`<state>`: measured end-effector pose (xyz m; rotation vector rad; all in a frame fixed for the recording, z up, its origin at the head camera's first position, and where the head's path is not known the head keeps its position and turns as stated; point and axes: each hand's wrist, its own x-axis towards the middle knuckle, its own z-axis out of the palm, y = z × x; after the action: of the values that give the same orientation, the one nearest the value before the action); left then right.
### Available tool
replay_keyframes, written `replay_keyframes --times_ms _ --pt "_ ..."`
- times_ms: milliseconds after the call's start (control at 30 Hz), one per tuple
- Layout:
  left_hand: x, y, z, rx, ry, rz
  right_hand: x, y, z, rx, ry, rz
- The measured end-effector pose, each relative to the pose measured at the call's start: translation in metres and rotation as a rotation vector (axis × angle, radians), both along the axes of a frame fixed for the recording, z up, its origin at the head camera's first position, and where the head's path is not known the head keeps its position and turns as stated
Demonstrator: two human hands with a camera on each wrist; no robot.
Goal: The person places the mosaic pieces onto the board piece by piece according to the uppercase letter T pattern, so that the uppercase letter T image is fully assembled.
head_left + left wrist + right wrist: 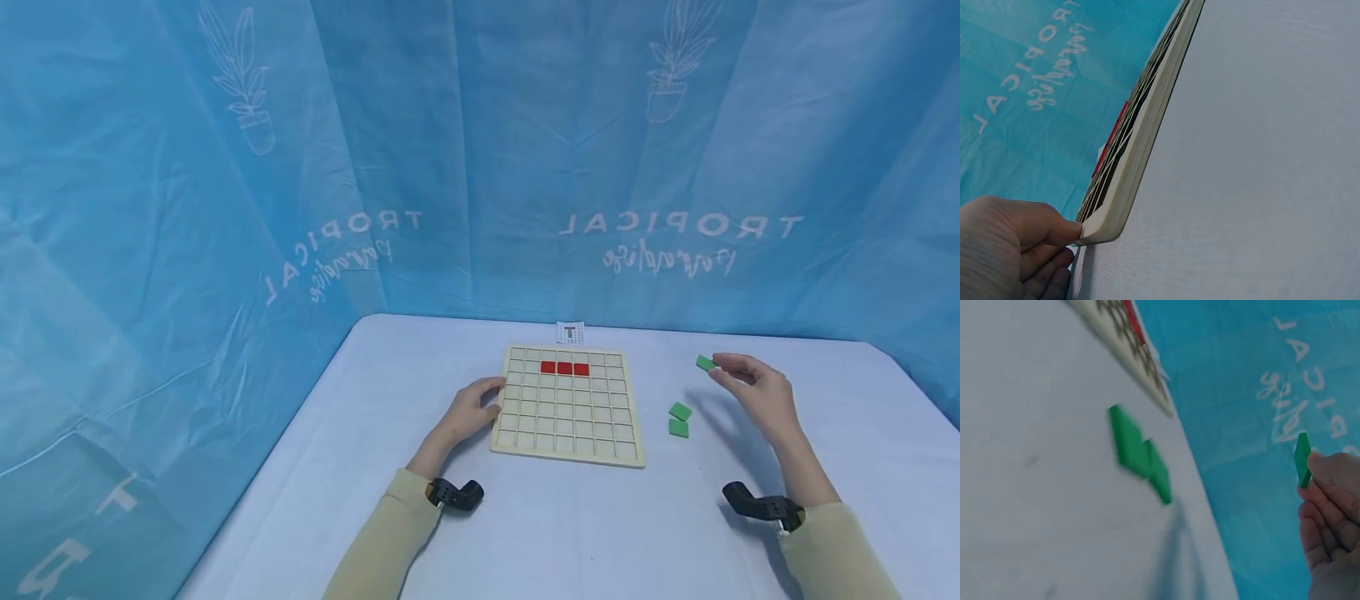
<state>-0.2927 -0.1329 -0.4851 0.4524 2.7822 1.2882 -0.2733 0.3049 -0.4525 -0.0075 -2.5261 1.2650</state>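
Around the far end hang blue printed sheets (510, 150); before them stands a white-clothed worktop (562, 533). On it lies a gridded board (565, 427), three red tiles (564, 368) running left to right in its second-farthest row. The left hand (468, 410), fingers relaxed, touches its left edge; the right hand (765, 396) pinches a raised green tile (704, 362), jutting leftward, right of the board, near two loose green tiles (678, 428).

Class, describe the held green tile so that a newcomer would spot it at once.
On the white table, find the pale grid board, then look to its right. Past two loose green tiles is the right hand's grip, pinching a third green tile. It alone is raised; its two neighbours lie on the table.
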Motion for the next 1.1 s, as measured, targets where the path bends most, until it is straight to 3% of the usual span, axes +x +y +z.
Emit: replay_keyframes --times_ms 167,333,567,600,700,833,1033,1100 --pt "-0.002 -0.002 0.001 -0.005 0.005 0.001 -0.014 -0.024 0.020 -0.044 -0.005 0.039" --pt "-0.003 -0.002 0.003 -0.006 0.012 -0.012 -0.028 -0.050 0.019 -0.091 -0.013 0.058" --pt "-0.005 -0.001 0.004 -0.015 0.005 -0.014 -0.080 -0.063 -0.037 -0.047 0.069 0.097" --pt "-0.005 -0.001 0.004 -0.013 0.006 -0.014 -0.082 -0.067 -0.038 -0.070 0.081 0.151" --pt "-0.004 -0.001 0.003 -0.012 0.002 -0.013 -0.094 -0.083 -0.051 -0.075 0.093 0.190" --pt "-0.002 -0.001 0.002 -0.011 -0.007 -0.010 -0.091 -0.110 -0.049 -0.059 0.087 0.226" --pt "0.000 -0.001 0.003 -0.005 -0.012 -0.005 -0.052 -0.145 -0.001 -0.126 0.016 0.312" --pt "0.000 -0.001 0.002 -0.007 -0.012 -0.004 -0.048 -0.150 0.003 -0.124 0.005 0.310"
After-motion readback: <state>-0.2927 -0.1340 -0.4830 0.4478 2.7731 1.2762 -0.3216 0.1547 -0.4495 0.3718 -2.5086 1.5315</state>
